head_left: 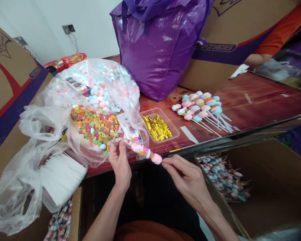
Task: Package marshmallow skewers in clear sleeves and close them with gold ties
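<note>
A marshmallow skewer [156,158] in pink, white and blue is held slantwise between my hands, just over the table's front edge. Most of it sits inside a small clear printed bag [139,149]. My left hand [120,165] pinches the bag's far end between thumb and fingers. At the near end, my right hand [187,175] closes its fingertips round the skewer's stick, which is mostly hidden. Close behind lie gold twist ties [157,128] in a clear plastic tray [174,134]. A stack of printed bags [128,126] rests beside the ring candies.
Marshmallow skewers [200,105] lie piled on the red table [240,97]. Plastic bags hold ring candies [95,125] and marshmallows [100,95]. White sticks [61,175] fill a tub at left. A purple bag [155,50] stands behind; a carton [271,167] of wrapped skewers is lower right.
</note>
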The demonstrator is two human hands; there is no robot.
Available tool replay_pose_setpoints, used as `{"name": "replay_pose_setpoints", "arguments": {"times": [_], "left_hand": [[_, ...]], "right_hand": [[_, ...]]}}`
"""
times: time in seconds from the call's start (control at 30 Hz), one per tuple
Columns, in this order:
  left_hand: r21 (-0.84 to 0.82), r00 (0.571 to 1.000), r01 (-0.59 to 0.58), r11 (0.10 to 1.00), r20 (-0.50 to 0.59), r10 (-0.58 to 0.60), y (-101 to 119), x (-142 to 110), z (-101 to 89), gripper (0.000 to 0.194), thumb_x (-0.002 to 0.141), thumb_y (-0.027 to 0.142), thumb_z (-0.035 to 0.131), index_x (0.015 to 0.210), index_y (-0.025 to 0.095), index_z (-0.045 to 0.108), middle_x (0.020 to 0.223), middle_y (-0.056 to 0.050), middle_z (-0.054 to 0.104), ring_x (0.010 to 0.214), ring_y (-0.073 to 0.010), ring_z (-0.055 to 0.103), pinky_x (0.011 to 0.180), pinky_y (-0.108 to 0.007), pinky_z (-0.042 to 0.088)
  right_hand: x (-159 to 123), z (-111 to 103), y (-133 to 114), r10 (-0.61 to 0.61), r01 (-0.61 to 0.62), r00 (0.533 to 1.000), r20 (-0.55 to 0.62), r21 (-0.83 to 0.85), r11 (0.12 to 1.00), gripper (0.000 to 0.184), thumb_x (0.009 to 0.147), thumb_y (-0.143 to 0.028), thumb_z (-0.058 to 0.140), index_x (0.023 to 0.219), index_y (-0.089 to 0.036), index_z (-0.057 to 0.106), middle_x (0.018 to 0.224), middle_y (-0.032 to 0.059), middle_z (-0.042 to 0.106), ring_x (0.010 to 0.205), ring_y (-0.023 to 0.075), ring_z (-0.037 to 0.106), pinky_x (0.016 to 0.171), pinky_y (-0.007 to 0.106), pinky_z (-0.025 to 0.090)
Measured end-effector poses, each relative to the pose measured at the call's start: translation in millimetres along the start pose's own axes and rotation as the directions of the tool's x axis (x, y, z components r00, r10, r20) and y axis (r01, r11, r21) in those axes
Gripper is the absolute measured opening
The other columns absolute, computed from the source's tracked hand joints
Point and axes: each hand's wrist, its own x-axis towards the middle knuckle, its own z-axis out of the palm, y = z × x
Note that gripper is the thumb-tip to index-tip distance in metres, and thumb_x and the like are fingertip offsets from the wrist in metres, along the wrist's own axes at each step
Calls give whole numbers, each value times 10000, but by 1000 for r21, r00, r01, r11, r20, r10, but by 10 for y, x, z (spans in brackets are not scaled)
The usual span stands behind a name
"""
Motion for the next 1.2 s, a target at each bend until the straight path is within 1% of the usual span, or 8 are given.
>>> {"name": "replay_pose_setpoints", "arguments": {"times": [0.2, 0.37, 0.53, 0.7, 0.83, 1.0, 1.1, 1.2], "left_hand": [[-1, 986, 113, 994, 125, -112, 38, -87, 37, 336, 797, 421, 781, 978, 207, 597, 929, -40, 748, 796, -148, 706, 760, -275, 555], [52, 965, 168, 984, 195, -175, 24, -119, 18, 329, 781, 389, 804, 829, 186, 549, 861, -31, 752, 759, -145, 707, 723, -254, 546], [59, 926, 263, 963, 266, -269, 59, -118, 37, 334, 806, 438, 771, 929, 168, 620, 875, -45, 755, 746, -158, 708, 683, -264, 551], [74, 890, 311, 947, 327, -318, 63, -166, 50, 347, 817, 426, 766, 1015, 176, 630, 909, -49, 756, 799, -174, 721, 749, -297, 565], [81, 869, 339, 937, 354, -345, 60, -195, 38, 310, 836, 405, 753, 1003, 170, 641, 922, -52, 752, 826, -171, 718, 791, -306, 565], [-46, 898, 353, 935, 297, -324, 146, -66, 7, 311, 789, 370, 804, 983, 175, 659, 946, -33, 744, 835, -149, 708, 832, -304, 562], [4, 863, 383, 924, 354, -360, 176, -47, -16, 353, 772, 401, 815, 989, 164, 670, 951, -58, 748, 864, -184, 723, 836, -331, 563], [69, 836, 395, 916, 388, -389, 151, -105, -35, 353, 783, 423, 803, 981, 161, 672, 992, -84, 752, 921, -229, 736, 849, -353, 559]], "right_hand": [[8, 62, -39, -87, 82, 995, -40, -114, 990, 166, 957, -143, 557, 921, -207, 706, 739, 11, 608, 616, 128, 586, 593, 236, 463], [-7, 117, -16, -171, 166, 985, 6, -273, 947, 223, 975, -107, 503, 958, -192, 708, 708, 2, 534, 588, 114, 537, 582, 222, 442], [14, 157, -43, -226, 207, 973, -43, -260, 943, 192, 975, -74, 508, 959, -169, 674, 718, 2, 523, 595, 115, 520, 597, 228, 439], [67, 322, -122, -141, 123, 984, -105, -163, 979, 199, 957, -65, 530, 831, -185, 626, 702, 0, 555, 612, 122, 551, 616, 233, 448], [81, 442, -169, -71, 50, 987, -146, -144, 988, 186, 971, -99, 511, 857, -172, 638, 747, 28, 609, 662, 142, 598, 663, 251, 471], [-15, 285, -164, 96, -96, 995, 13, -10, 995, 172, 985, -199, 530, 888, -187, 672, 753, 11, 651, 660, 137, 618, 648, 238, 466], [-94, 227, -124, 238, -253, 960, 148, 89, 963, 240, 979, -273, 551, 775, -203, 655, 607, -35, 562, 541, 113, 534, 522, 226, 395], [-143, 308, -117, 287, -310, 945, 156, 153, 938, 280, 978, -305, 545, 732, -198, 623, 599, -36, 536, 546, 112, 510, 527, 229, 379]]}}
